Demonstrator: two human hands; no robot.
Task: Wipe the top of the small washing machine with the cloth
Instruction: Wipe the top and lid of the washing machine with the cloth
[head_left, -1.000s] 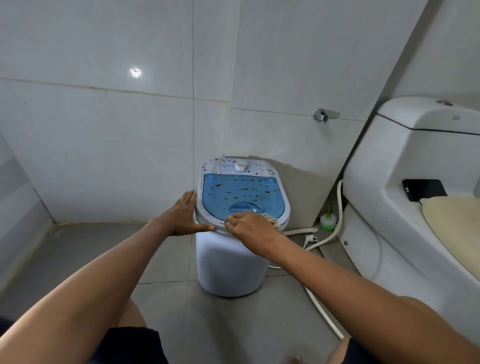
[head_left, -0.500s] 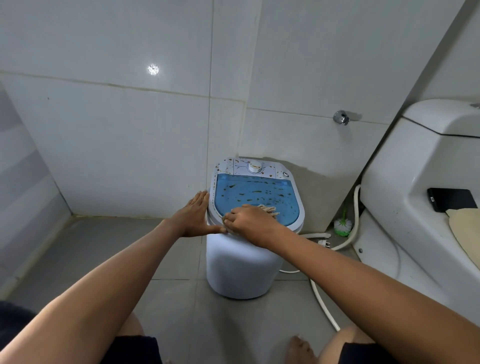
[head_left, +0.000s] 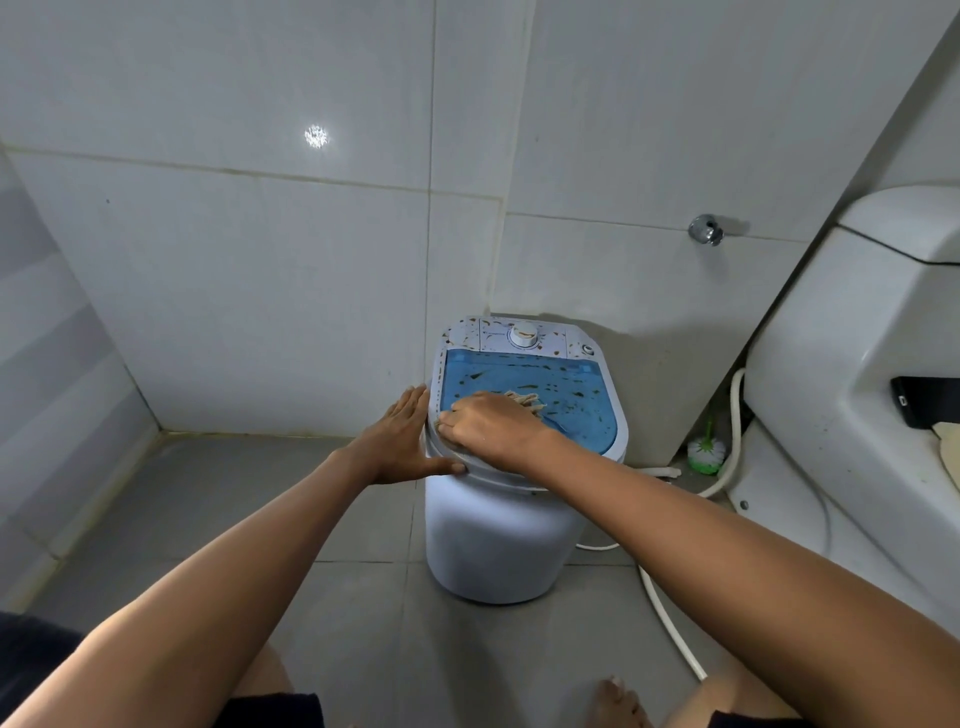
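The small white washing machine (head_left: 493, 530) stands on the floor against the tiled wall. Its blue lid (head_left: 566, 389) and white control panel are spattered with brown specks. My right hand (head_left: 488, 426) grips a bunched beige cloth (head_left: 525, 400) and presses it on the lid's near-left part; most of the cloth is hidden under the hand. My left hand (head_left: 400, 441) lies flat with straight fingers against the machine's left rim, thumb along the front edge.
A white toilet (head_left: 857, 395) stands at the right with a black phone (head_left: 924, 408) on it. A green toilet brush (head_left: 705, 451) and a white hose (head_left: 670, 618) lie between toilet and machine. A wall tap (head_left: 705, 229) sits above. Grey floor tiles spread left.
My right hand has slid the cloth from the lid's front edge to the left and slightly farther onto the lid. The view has shifted left. My left hand stays on the rim.
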